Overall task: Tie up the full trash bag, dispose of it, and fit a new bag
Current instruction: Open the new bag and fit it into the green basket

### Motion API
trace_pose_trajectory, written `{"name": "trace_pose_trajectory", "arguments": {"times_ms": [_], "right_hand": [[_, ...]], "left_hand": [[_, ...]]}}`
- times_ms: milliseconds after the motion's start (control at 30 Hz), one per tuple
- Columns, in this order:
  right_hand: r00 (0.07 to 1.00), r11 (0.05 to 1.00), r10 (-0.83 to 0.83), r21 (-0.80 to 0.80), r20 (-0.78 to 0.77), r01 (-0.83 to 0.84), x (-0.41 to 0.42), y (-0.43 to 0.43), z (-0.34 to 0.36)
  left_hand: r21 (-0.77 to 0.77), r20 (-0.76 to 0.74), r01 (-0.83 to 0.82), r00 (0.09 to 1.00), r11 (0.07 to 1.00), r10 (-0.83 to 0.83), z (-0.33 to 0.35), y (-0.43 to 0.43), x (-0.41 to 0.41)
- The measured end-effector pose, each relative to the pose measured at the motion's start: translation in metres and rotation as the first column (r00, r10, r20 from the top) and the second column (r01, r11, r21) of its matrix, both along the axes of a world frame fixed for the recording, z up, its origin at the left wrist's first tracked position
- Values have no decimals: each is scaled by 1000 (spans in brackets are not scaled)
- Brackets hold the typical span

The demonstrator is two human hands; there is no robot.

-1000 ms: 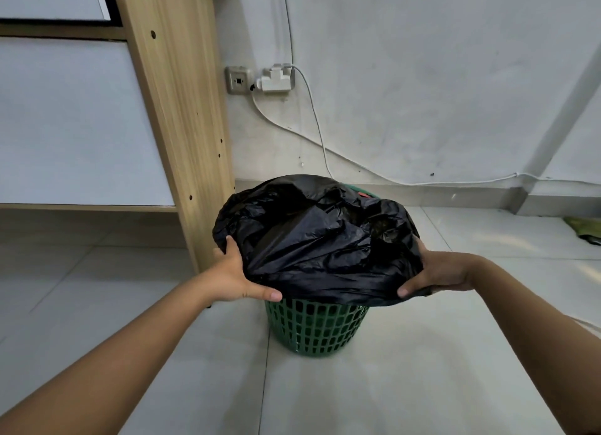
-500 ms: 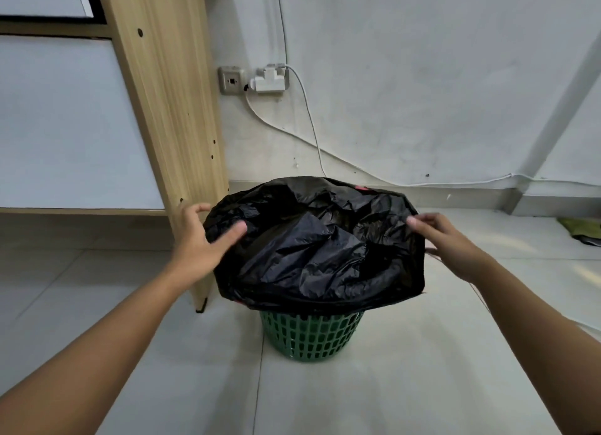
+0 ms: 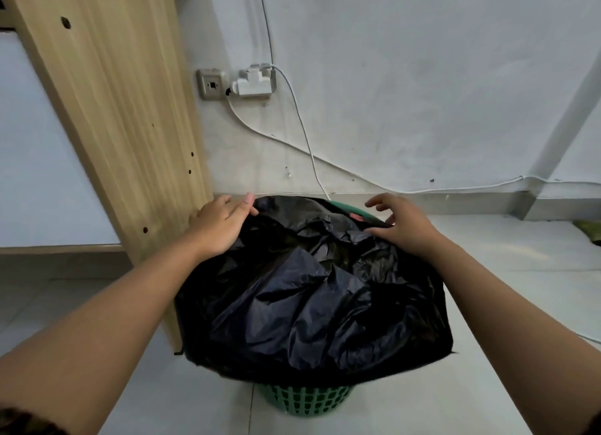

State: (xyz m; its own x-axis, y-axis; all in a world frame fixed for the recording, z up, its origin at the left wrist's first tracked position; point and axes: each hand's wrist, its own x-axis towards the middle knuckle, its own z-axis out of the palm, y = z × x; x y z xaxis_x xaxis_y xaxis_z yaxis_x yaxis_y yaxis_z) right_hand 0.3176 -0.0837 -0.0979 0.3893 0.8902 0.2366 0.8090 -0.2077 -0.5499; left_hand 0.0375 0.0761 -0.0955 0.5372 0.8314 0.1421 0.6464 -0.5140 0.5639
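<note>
The black trash bag [image 3: 312, 298] sits inside the green basket [image 3: 305, 399]. Its top hangs out over the basket's rim all the way round, so only the bottom of the basket shows. The bag looks puffy and crumpled, and its mouth is not pulled together. I think the job has only just begun: the bag is not tied, it is not lifted out, and I see no new bag anywhere. All of that is left to do. Both hands are at the far side of the basket, on the bag's back edge. The left hand [image 3: 221, 226] lies on the far left corner of the bag with its fingers out straight, touching the plastic but not pinching it. The right hand [image 3: 403, 229] is at the far right corner with its fingers spread and a bit bent. Its thumb side touches the bag, and it holds nothing yet. So the bag lies under and between the two hands, and most of it is on the near side of the basket. A small red bit [image 3: 357, 217] peeks out at the basket's far rim; I cannot tell what it is. Just left of the basket stands a wooden board [image 3: 123, 125]. Behind the basket, up on the wall, is a socket [image 3: 211, 84] with a white plug [image 3: 253, 83], and a white cable [image 3: 302, 132] runs down toward the basket's back.
</note>
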Motion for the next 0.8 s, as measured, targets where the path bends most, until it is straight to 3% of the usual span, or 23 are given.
{"name": "trace_pose_trajectory", "arguments": {"times_ms": [100,233,333,433,533,700,733,800], "right_hand": [[987,996,67,-71,149,-57,15,12,-2],[978,997,55,33,200,-63,29,29,-4],[986,982,19,189,-167,13,38,39,-3],[875,970,76,238,-478,46,40,46,1],[859,987,-29,121,-511,105,41,54,-4],[855,952,-238,-285,-460,111,40,43,-24],[826,946,-256,-307,-502,106,39,36,-26],[773,946,-276,-305,-571,112,37,26,-30]], "left_hand": [[-113,16,89,996,990,-88,-7,15,6],[-40,72,96,993,995,-93,-15,31,15],[-68,136,151,981,986,-141,-17,43,22],[-143,178,232,962,962,-205,-21,49,30],[-279,139,162,982,947,-127,-26,53,37],[-564,21,-93,992,821,128,-28,59,33],[-572,29,-122,985,811,169,-30,59,31],[-441,65,-197,966,875,250,-31,57,27]]}}
